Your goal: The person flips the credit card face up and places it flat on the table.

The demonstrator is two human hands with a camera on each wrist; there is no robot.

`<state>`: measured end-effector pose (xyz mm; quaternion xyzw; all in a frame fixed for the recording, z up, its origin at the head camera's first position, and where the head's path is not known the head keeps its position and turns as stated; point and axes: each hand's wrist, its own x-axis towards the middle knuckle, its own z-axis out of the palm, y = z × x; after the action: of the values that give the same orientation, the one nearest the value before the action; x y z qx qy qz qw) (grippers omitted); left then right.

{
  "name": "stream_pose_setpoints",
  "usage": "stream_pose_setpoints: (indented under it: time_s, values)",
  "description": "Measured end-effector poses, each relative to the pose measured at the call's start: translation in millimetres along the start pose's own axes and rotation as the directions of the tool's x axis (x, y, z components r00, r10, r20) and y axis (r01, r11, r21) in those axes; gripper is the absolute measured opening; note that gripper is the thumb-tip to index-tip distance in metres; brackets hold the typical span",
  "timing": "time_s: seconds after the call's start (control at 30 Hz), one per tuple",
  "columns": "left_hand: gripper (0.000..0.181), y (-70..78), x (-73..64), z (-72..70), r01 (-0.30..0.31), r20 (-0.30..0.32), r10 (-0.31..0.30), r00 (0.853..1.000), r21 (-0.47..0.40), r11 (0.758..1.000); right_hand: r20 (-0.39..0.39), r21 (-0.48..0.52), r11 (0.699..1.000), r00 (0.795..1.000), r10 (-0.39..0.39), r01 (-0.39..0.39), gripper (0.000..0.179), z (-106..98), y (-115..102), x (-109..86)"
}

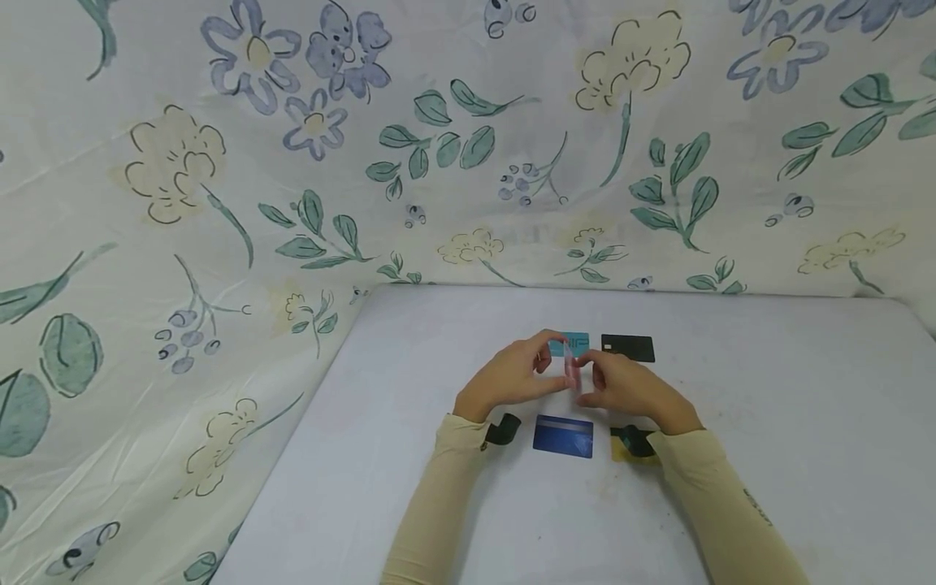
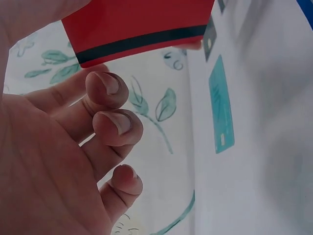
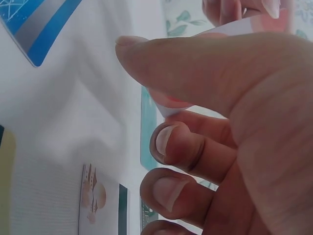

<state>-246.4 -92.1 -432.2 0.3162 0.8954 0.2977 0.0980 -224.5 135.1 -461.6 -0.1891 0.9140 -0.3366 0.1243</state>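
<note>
My left hand [image 1: 515, 370] pinches a red card [image 2: 142, 29] with a dark stripe, thumb on one face and index finger behind. The card stands on edge over the table, seen nearly side-on in the head view. Facing it from the right is my right hand [image 1: 632, 386], with its index fingertip at the card and its thumb spread lower down. In the right wrist view the thumb [image 3: 181, 68] covers part of the card, whose far side is pale and pink. A teal card [image 1: 578, 343] lies just behind the hands.
On the white table [image 1: 366, 487] also lie a black card [image 1: 636, 348], a blue card [image 1: 563, 436] and a yellow card [image 1: 621, 455] partly under my right wrist. A patterned white card [image 3: 95, 196] shows below my right hand. Flowered cloth [image 1: 439, 162] hangs behind.
</note>
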Motion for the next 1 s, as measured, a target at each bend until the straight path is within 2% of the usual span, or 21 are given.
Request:
stream_pose_setpoints:
  time_s: [0.33, 0.8, 1.0]
  values:
    - [0.062, -4.3, -2.3, -5.4, -0.018, -0.021, 0.017, 1.0, -0.018, 1.0, -0.014, -0.019, 1.0, 1.0, 0.021, -0.021, 0.057, -2.9, 3.9, -0.8]
    - [0.062, -10.4, -4.8, -9.8, 0.086, -0.011, -0.086, 0.996, 0.015, 0.996, -0.027, -0.013, 0.999, 0.999, 0.039, -0.04, 0.06, -9.1, 2.2, -2.2]
    - [0.06, -14.2, -5.7, -11.3, 0.092, -0.003, -0.092, 0.996, 0.037, 0.995, -0.027, -0.014, 0.999, 0.998, 0.051, -0.052, 0.06, -9.6, 3.8, -1.6]
